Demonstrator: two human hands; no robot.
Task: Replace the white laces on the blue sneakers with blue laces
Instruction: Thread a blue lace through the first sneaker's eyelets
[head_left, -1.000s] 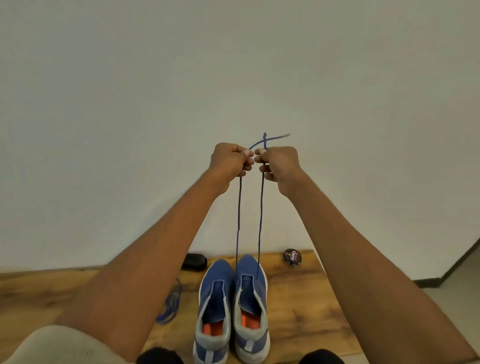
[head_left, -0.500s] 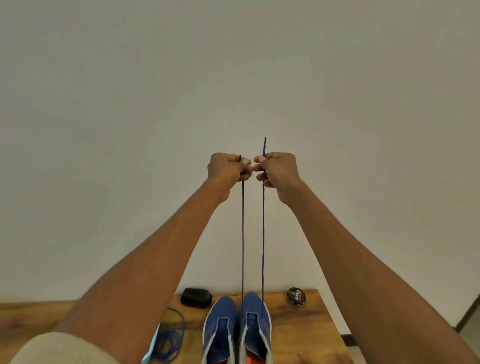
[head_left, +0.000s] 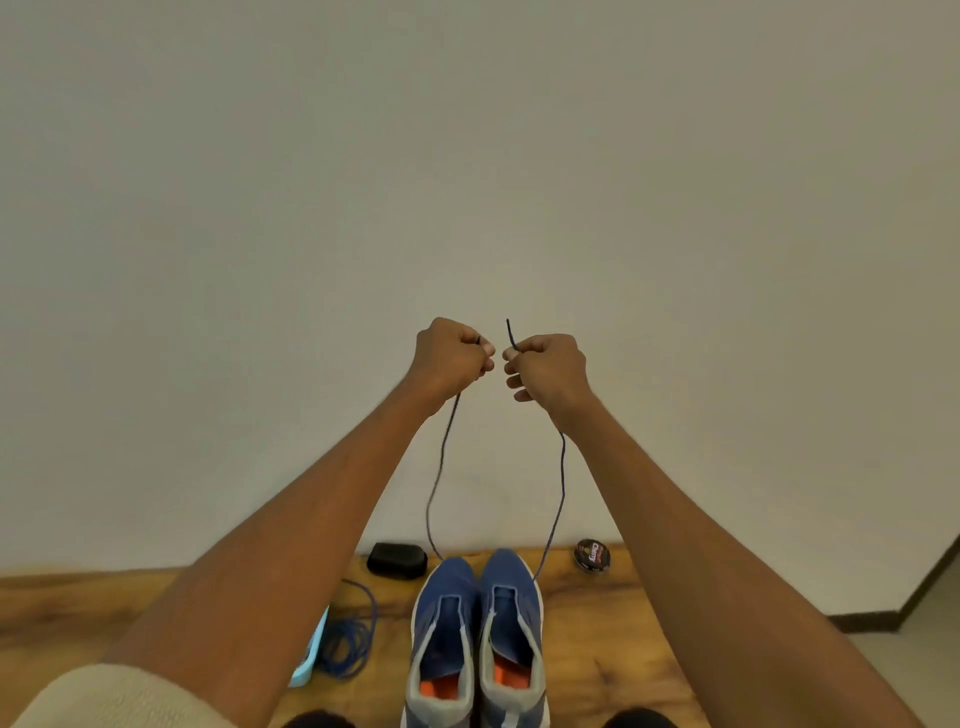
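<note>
Up in front of the pale wall, well above the bench (head_left: 613, 670), we have both hands raised and held close together without touching. Our left hand (head_left: 451, 358) is curled into a fist that pinches one end of the blue lace (head_left: 562, 467), with a dark tip just showing at the knuckles; our right hand (head_left: 550, 370) is curled too, pinching the other end, a short stub of which pokes up above the thumb. From each fist a strand hangs down in a loose bow, the left one curving out to the left, the right one running down to the far end of the right sneaker. The blue sneakers (head_left: 478, 623) stand side by side on the wooden surface, toes away from us, straight below our hands. We judge the lace to be light, limp and thin, with no stiffness except at the tips, so it wants a fingertip pinch right at the hard ends, where it can be steered through an eyelet; anywhere else it will simply flop. It looks slightly slack now, not taut. A second coil of blue lace (head_left: 348, 639) lies on the wood to the left of the shoes.
</note>
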